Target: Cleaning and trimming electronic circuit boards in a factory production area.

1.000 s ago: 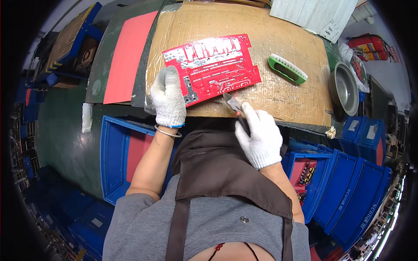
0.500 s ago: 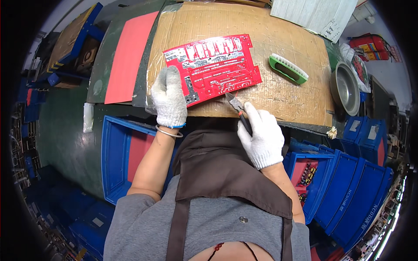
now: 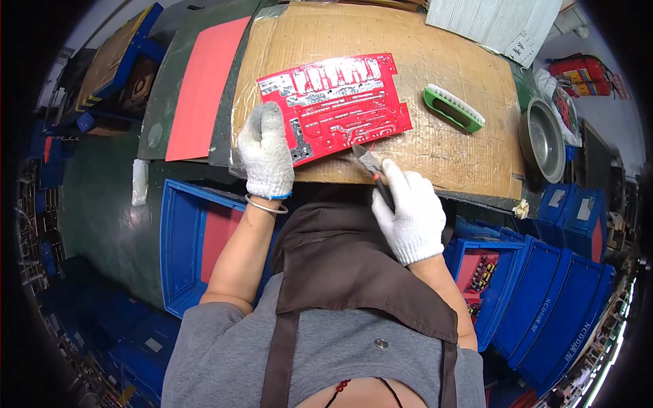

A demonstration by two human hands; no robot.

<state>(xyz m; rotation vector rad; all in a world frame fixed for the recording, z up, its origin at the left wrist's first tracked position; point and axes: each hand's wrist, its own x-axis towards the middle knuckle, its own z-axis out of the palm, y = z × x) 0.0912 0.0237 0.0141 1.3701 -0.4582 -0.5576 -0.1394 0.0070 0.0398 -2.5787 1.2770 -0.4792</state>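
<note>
A red circuit board (image 3: 347, 109) with silvery solder tracks is held tilted over the cardboard-covered bench. In a white knit glove, my left hand (image 3: 266, 149) grips its left edge, thumb over the top face. My right hand (image 3: 410, 216), gloved too, is wrapped round a pair of cutting pliers (image 3: 378, 178) with black and orange handles. The plier jaws touch or nearly touch the board's lower edge; whether they are closed on anything is too small to tell. To the right of the board lies a green brush (image 3: 454, 109) with white bristles.
A metal bowl (image 3: 543, 139) stands at the bench's right edge. Cardboard (image 3: 469, 160) covers the bench top, with a pink sheet (image 3: 207, 88) at left. Blue crates (image 3: 182, 248) flank me below; a right-hand crate (image 3: 500, 299) holds boards with parts.
Both hands, the board and the pliers keep nearly the same places relative to each other. The whole view has shifted very slightly.
</note>
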